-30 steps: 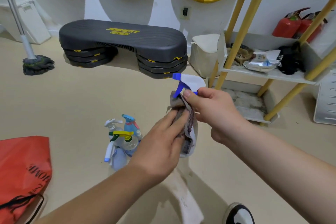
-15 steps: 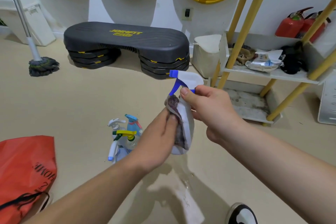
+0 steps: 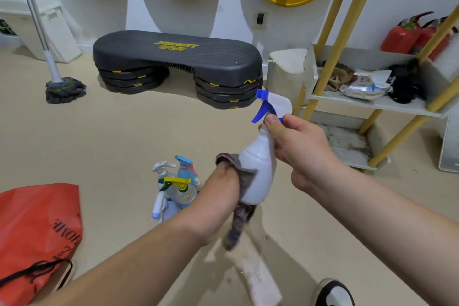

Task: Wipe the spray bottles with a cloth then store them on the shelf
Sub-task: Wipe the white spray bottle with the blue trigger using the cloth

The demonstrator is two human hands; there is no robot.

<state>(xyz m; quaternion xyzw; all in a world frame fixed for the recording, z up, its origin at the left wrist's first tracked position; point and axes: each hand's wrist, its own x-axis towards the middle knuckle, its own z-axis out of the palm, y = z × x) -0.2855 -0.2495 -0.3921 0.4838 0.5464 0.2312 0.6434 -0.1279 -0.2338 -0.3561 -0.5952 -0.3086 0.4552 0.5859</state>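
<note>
Right hand (image 3: 296, 146): reached in from the near right, raised above the floor, fingers wrapped round the neck of a white spray bottle (image 3: 259, 169), thumb up beside its blue trigger. Bottle: held upright in mid-air at the middle of the view, nozzle pointing left. Left hand (image 3: 219, 196): came in from the near left, clenched on a grey cloth (image 3: 239, 218), knuckles toward the camera, pressing the cloth against the left side of the bottle's lower body. Cloth: bunched above the fist, loose end hanging down below the bottle's base, blurred.

On the floor just left of the left wrist: a tight cluster of other spray bottles (image 3: 177, 186), with white, teal, yellow and pale blue heads, touching one another. Contents: could not tell.

At the far right: a shelf (image 3: 377, 104) with yellow slanted poles and white boards. Middle board: a brown rag, a crumpled silver packet and something black. Lowest board: bare and stained. Behind the shelf: two red canisters (image 3: 409, 35).

At the near left edge: a red bag (image 3: 37, 226), lying flat; inside not visible.
</note>
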